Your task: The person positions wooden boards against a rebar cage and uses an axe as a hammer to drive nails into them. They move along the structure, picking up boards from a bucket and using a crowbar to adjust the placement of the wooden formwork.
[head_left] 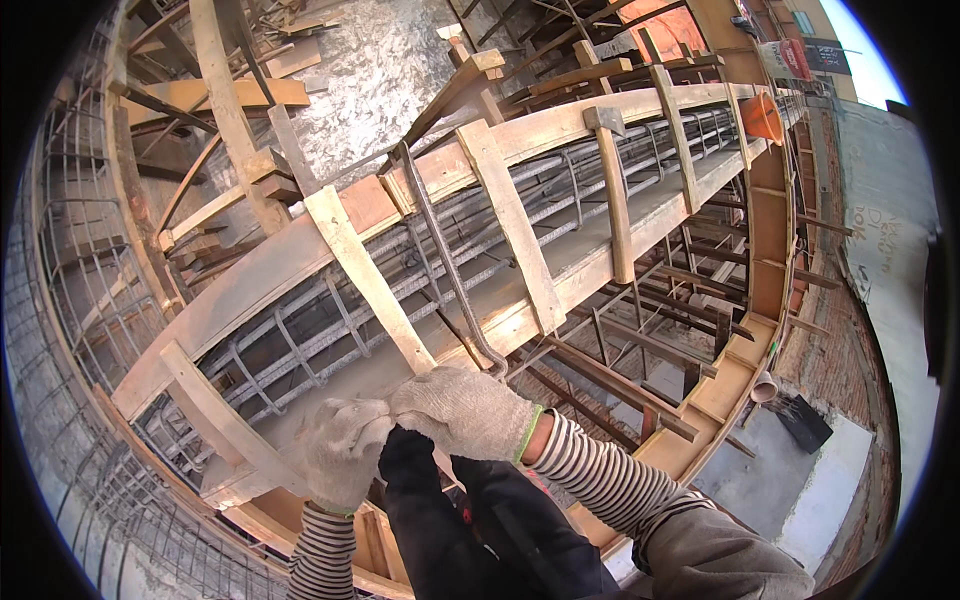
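Observation:
My left hand [342, 450] and my right hand [458, 410], both in knitted pale gloves, meet in front of me with curled fingers above my dark-clad legs [490, 520]. What, if anything, they hold is hidden. Just beyond them runs a long timber beam form [260, 285] with tied steel rebar [330, 320] inside and wooden cross battens [510, 225] across it. A dark bent metal bar [445, 265] lies over the form, its hooked lower end near my right hand.
An orange bucket [762, 118] sits at the form's far right. Timber props [640, 370] stand below the form. A curved formwork edge [768, 240], a pipe piece [763, 388] and a pale wall [880, 250] are at right. Rebar mesh [80, 250] runs along the left.

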The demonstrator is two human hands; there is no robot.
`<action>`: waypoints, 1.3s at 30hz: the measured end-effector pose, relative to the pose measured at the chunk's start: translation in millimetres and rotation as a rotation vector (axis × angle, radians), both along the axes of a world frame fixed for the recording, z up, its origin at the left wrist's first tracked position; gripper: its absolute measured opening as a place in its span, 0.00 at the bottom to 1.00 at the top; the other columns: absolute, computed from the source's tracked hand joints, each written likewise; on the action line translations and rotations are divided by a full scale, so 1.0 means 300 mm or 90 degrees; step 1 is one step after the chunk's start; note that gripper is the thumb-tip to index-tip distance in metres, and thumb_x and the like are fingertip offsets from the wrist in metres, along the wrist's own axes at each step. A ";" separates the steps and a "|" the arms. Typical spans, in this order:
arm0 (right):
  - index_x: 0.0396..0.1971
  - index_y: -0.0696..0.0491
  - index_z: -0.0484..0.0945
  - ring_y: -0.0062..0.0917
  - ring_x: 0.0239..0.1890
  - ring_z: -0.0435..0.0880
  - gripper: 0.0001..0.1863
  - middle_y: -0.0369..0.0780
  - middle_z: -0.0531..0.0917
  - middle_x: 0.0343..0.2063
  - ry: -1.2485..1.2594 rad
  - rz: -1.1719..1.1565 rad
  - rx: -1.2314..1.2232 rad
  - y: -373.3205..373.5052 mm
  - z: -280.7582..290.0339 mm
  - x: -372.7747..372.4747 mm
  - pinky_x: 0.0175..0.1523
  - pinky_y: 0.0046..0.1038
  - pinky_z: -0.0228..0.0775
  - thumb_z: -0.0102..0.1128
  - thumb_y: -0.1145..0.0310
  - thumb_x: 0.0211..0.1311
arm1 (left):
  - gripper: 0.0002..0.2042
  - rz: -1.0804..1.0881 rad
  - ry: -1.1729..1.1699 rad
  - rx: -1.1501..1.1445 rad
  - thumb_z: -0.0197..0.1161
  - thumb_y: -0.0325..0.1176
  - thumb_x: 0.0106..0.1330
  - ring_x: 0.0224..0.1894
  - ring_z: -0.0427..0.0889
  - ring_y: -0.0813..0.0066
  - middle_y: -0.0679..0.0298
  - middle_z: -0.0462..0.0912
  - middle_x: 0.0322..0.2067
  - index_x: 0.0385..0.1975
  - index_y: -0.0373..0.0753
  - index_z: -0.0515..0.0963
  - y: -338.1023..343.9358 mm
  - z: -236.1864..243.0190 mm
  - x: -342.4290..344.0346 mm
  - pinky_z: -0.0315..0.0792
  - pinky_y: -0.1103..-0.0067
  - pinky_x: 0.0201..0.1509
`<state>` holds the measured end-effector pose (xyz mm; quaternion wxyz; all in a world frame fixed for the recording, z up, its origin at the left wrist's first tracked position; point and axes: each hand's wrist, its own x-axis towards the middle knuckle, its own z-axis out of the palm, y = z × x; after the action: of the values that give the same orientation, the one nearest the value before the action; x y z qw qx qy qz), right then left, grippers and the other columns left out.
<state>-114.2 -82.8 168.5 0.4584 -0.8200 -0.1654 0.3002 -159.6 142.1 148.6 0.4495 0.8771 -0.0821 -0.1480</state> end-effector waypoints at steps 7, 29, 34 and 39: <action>0.47 0.52 0.82 0.45 0.49 0.85 0.17 0.46 0.87 0.43 0.007 0.071 -0.096 0.008 -0.002 0.064 0.57 0.43 0.76 0.68 0.56 0.67 | 0.08 -0.066 -0.155 0.143 0.73 0.31 0.54 0.43 0.81 0.66 0.75 0.84 0.40 0.33 0.50 0.83 0.049 -0.042 -0.016 0.78 0.66 0.50; 0.47 0.55 0.74 0.15 0.23 0.68 0.13 0.32 0.69 0.25 -0.013 -0.607 -0.439 -0.930 -0.225 0.304 0.25 0.23 0.63 0.59 0.65 0.68 | 0.16 0.950 0.084 0.042 0.74 0.40 0.64 0.51 0.88 0.65 0.57 0.90 0.47 0.46 0.36 0.90 0.884 -0.371 0.101 0.76 0.73 0.60; 0.48 0.54 0.72 0.17 0.23 0.72 0.12 0.32 0.73 0.28 -0.069 -0.570 -0.030 -0.512 -0.063 0.191 0.26 0.21 0.66 0.60 0.66 0.71 | 0.17 0.962 0.162 -0.097 0.74 0.41 0.65 0.48 0.83 0.74 0.66 0.88 0.45 0.47 0.35 0.89 0.918 -0.386 0.083 0.74 0.75 0.57; 0.47 0.56 0.72 0.20 0.27 0.82 0.21 0.39 0.81 0.29 0.236 -0.235 -0.042 0.080 0.084 0.247 0.31 0.25 0.78 0.75 0.69 0.59 | 0.19 0.894 0.097 0.147 0.72 0.46 0.64 0.52 0.88 0.61 0.56 0.90 0.47 0.44 0.36 0.90 0.860 -0.312 0.128 0.76 0.70 0.60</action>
<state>-40.0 -58.9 193.8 0.5007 -0.7818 0.0836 0.3622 -121.3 400.3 55.1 0.3471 0.7523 0.5495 0.1078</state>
